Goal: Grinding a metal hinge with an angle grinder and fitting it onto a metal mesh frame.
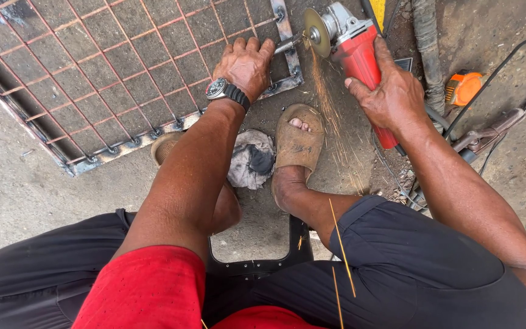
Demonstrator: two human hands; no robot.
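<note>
Rag (251, 158), sandal (298, 143) below grille (111, 67)

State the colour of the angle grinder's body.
Red body, grey metal head; head view shows it.

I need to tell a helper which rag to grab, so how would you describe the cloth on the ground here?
Start from the rusty metal grille lying on the concrete floor. Just below its near edge, between the person's two sandalled feet, lies a crumpled grey rag with a dark patch. It is the only soft, bunched thing there; the tan sandal beside it is flat and stiff.
</note>
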